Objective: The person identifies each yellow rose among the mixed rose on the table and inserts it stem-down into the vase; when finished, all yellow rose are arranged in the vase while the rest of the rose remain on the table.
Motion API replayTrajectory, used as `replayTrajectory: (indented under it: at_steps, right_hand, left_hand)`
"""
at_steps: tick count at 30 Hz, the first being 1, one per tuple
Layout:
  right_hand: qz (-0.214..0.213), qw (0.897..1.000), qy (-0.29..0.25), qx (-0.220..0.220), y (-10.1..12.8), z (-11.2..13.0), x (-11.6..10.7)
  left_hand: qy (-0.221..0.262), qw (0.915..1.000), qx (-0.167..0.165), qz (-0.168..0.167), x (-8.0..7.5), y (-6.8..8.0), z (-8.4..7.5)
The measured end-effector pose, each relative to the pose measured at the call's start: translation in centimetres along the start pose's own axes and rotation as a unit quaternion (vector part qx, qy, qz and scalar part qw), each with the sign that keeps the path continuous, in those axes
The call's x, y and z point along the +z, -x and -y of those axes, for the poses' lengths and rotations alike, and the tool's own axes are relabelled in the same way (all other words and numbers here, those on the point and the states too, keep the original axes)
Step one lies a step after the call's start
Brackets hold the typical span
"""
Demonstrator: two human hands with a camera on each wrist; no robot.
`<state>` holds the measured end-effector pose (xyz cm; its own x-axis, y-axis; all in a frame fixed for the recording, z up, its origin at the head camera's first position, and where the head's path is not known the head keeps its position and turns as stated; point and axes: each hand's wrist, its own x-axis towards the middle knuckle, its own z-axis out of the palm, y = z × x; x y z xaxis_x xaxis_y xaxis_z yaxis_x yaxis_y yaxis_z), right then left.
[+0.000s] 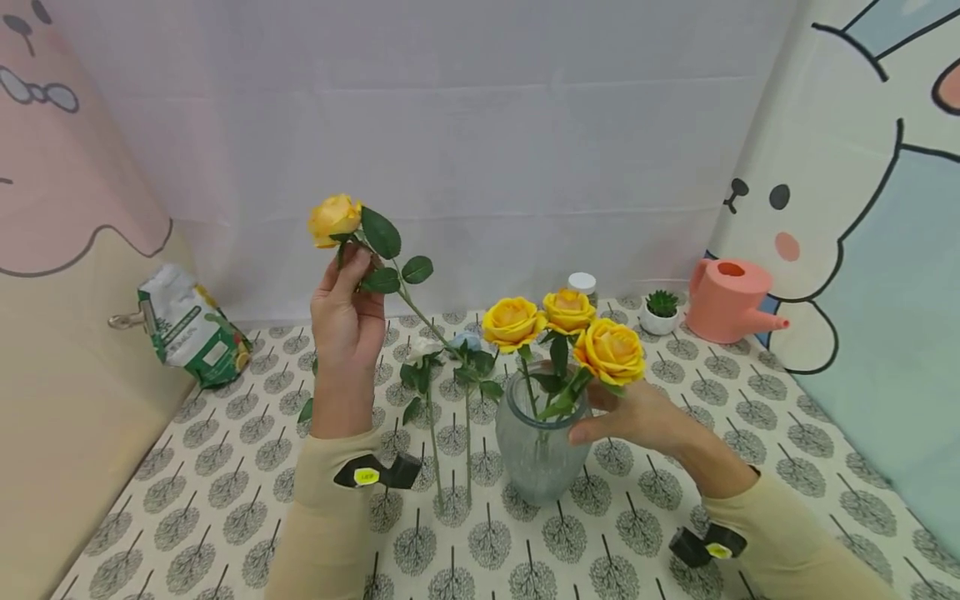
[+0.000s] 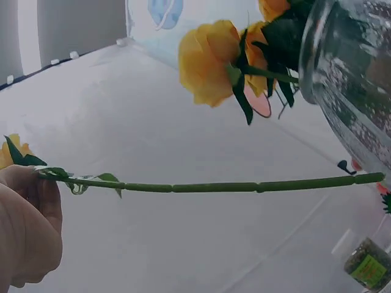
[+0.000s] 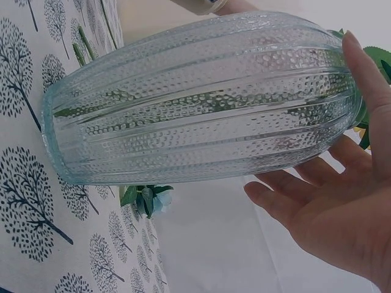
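Raised at the left in the head view, my left hand (image 1: pixel 347 312) pinches a yellow rose (image 1: pixel 335 220) just under its bloom. The rose's green stem (image 2: pixel 214 187) slants down to the right, and in the left wrist view its cut end is close to the vase. Three yellow roses (image 1: pixel 611 352) stand in the ribbed clear glass vase (image 1: pixel 536 467), which is upright on the table. My right hand (image 1: pixel 637 417) holds the vase near its rim, thumb on the near side and fingers at the far side, as the right wrist view (image 3: pixel 342 213) shows.
A white flower (image 1: pixel 422 348) and a blue flower (image 1: pixel 467 340) lie behind and left of the vase. Farther back are a white-lidded jar (image 1: pixel 582 283), a potted succulent (image 1: pixel 661 310) and a pink watering can (image 1: pixel 727 300). A clipped green-and-white bag (image 1: pixel 197 329) stands left.
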<state>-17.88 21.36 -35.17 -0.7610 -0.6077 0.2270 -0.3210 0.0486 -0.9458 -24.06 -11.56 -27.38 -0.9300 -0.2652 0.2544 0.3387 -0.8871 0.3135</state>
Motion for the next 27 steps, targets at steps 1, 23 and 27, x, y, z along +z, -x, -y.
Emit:
replayTrajectory:
  at_steps: [1,23,27]
  right_hand:
    - [0.001,1.0,0.0,-0.002,0.0,0.0,0.0]
    - [-0.007,1.0,0.013,0.001,-0.1,0.2,0.0]
    - [-0.006,1.0,0.014,-0.001,-0.1,0.2,0.0]
  left_hand:
    - [0.015,0.9999,0.007,0.004,0.3,0.3,-0.3]
    - [0.126,0.9848,0.038,0.113,3.5,4.2,-2.3]
    - [0.098,0.9875,0.019,0.122,3.4,4.4,-1.4]
